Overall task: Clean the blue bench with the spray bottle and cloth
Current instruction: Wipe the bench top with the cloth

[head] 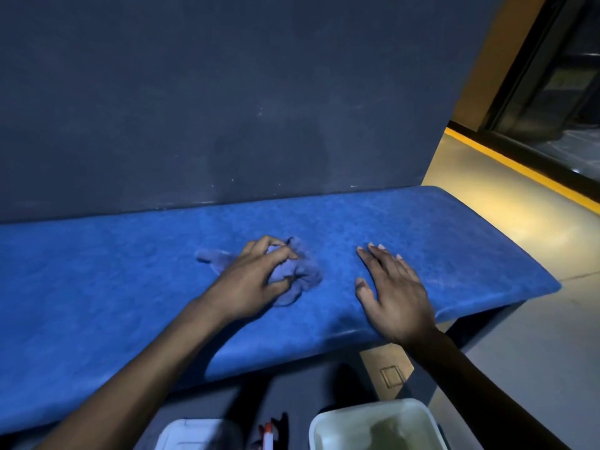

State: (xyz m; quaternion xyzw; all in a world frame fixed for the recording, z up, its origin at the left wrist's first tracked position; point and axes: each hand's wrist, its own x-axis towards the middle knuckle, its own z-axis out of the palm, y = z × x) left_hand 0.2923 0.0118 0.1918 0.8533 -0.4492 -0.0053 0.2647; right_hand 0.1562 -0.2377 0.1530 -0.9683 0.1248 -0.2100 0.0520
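The blue bench (130, 274) runs across the view against a dark wall. A crumpled blue-grey cloth (302, 274) lies on the seat near its middle. My left hand (256, 280) grips the cloth, its fingers curled into the folds. To the right, my right hand (393, 287) rests flat on the seat by the front edge, fingers spread and holding nothing. Down on the floor at the bottom edge, a red and white spray bottle top (268, 433) shows between two containers.
A white bucket (418, 414) stands on the floor at the bottom right, and a white lidded container (194, 433) sits left of it. The bench ends at the right (548, 284). Beyond lie a lit floor and a yellow strip (519, 170) along a glass wall.
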